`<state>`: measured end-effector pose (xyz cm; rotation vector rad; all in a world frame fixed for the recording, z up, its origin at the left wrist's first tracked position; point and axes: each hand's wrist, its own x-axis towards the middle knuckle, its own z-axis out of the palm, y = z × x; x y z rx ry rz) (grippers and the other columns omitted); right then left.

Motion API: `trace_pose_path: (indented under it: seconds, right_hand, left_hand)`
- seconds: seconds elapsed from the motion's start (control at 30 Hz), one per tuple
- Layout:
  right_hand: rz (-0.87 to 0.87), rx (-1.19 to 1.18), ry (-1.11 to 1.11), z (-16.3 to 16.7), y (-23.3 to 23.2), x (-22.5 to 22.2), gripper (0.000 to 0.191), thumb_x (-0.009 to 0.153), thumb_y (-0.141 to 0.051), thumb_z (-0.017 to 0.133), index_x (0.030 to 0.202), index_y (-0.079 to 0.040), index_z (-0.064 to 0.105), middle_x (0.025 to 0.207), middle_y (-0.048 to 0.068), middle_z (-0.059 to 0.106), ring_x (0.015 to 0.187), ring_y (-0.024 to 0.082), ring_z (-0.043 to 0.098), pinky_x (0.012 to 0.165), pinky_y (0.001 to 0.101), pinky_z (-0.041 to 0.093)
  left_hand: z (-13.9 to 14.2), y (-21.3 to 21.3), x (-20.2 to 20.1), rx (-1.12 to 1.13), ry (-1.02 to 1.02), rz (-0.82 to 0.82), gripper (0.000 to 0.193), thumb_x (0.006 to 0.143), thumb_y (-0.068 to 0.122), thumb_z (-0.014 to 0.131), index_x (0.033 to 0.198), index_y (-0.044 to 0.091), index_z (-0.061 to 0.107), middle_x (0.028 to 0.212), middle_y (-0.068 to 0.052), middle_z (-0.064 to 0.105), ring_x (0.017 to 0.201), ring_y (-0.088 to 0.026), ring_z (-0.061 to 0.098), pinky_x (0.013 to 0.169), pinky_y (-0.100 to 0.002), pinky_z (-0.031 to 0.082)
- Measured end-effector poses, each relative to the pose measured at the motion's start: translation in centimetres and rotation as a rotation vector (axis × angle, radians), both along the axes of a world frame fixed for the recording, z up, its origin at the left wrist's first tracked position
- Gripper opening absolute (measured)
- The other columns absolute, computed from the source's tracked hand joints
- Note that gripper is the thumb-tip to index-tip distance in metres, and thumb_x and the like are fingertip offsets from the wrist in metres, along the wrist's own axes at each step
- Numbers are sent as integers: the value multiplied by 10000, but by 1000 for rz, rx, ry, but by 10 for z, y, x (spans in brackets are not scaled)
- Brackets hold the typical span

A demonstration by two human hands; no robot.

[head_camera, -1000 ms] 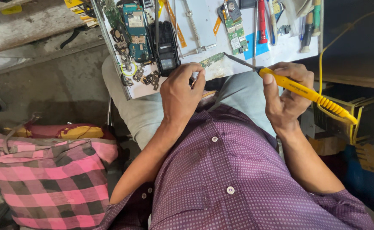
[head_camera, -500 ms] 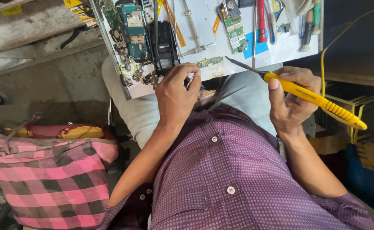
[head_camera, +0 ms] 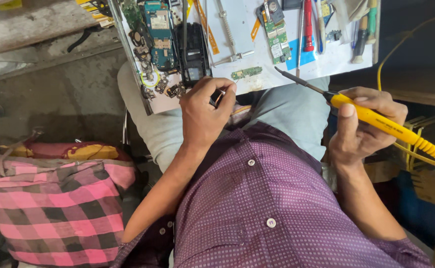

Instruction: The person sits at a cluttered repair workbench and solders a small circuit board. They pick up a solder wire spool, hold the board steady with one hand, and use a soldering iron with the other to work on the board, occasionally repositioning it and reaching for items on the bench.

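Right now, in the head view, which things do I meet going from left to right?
Pink checked bag → blue circuit board → left hand pinching a small dark part → red screwdriver → right hand holding the yellow soldering iron.

Labels and screens on the white tabletop (head_camera: 237,30)

A small pale screen (head_camera: 193,73) glows low on the black phone body (head_camera: 192,47); on the blue circuit board (head_camera: 159,34) beside it there's a whitish rectangular label (head_camera: 158,20). No packages, no signs.

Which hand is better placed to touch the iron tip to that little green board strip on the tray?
Right. The right hand already grips the yellow soldering iron, its tip close to the green board strip. The left hand pinches a small dark part.
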<state>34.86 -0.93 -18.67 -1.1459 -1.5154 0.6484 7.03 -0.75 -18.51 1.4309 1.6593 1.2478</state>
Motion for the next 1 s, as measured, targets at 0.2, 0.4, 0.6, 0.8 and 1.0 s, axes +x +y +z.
trace_pose_path:
  seconds: [0.2, 0.4, 0.6, 0.8, 1.0]
  right_hand:
    - [-8, -18, 10, -1, -2, 1, 279, 1146, -140, 720, 1193, -50, 460, 1083, 173, 660, 928, 213, 680, 861, 267, 552]
    - [0, -17, -5, 1, -1, 0, 288, 1146, -142, 724, 1179, -52, 452, 1067, 173, 659, 915, 209, 676, 844, 265, 550]
    - [10, -18, 0, 2, 0, -2, 293, 1155, -147, 724, 1185, -53, 448, 1075, 171, 658, 917, 204, 671, 836, 261, 550]
    - [17, -17, 32, 1, -2, -3, 289, 1153, -146, 724, 1183, -58, 450, 1067, 169, 654, 913, 205, 670, 836, 265, 551]
    - [15, -11, 47, 0, -4, -2, 287, 1148, -147, 724, 1179, -60, 452, 1058, 166, 655, 913, 206, 679, 836, 269, 558]
  left_hand:
    - [1, -3, -4, 4, -33, 4, 47, 926, 45, 717, 950, 22, 682, 886, -85, 715, 753, -199, 724, 665, -315, 544]
    - [-1, -5, -6, -19, -51, -7, 136, 938, 85, 738, 899, 13, 629, 828, -89, 695, 692, -187, 700, 643, -324, 533]
    - [0, -7, -8, 11, -85, -50, 100, 973, 89, 694, 993, 10, 636, 877, -102, 703, 789, -214, 734, 706, -321, 560]
    - [2, -8, -8, 5, -80, -101, 85, 996, 74, 646, 1027, -6, 640, 888, -127, 701, 808, -249, 731, 738, -340, 556]
    - [0, -10, -5, 7, -34, -80, 48, 960, 42, 651, 963, 3, 623, 881, -131, 693, 799, -266, 731, 720, -340, 552]
